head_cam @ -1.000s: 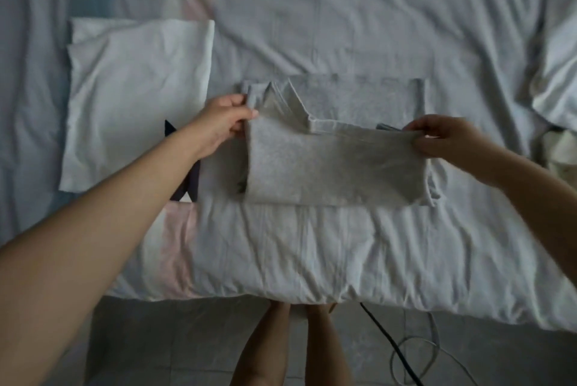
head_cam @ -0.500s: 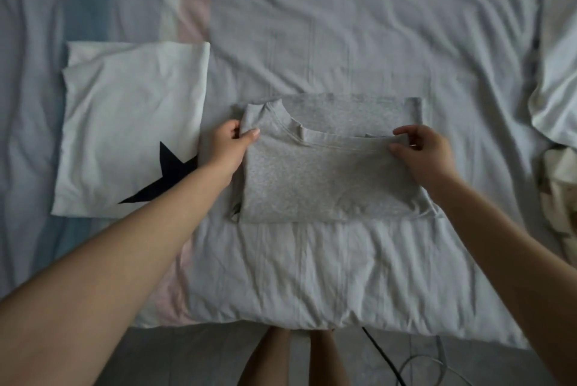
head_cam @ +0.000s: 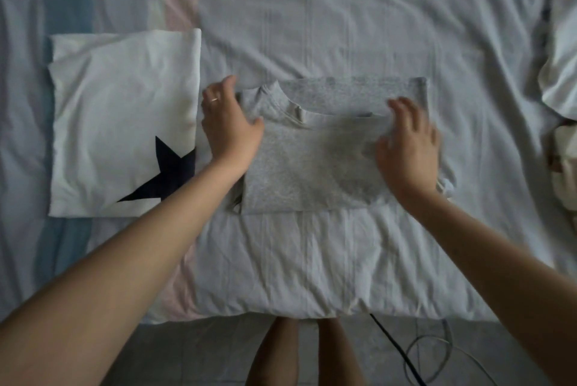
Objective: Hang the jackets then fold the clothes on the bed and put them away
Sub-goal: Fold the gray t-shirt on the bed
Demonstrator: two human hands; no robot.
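On the bed (head_cam: 312, 260), beside the star shirt (head_cam: 125, 117), we are smoothing the gray shirt (head_cam: 312, 167); left hand (head_cam: 229, 129) and right hand (head_cam: 409, 151) fingers spread, holding nothing. We should be pressing gently.

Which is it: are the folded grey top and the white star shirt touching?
Apart. Head view: bed sheet shows between grey top and star shirt.

No text or labels can be read.

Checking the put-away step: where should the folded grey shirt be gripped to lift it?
Probably its two short side edges, coming in from left and right and scooping underneath at once: the grey shirt lies flat as a wide stack of loose layers.
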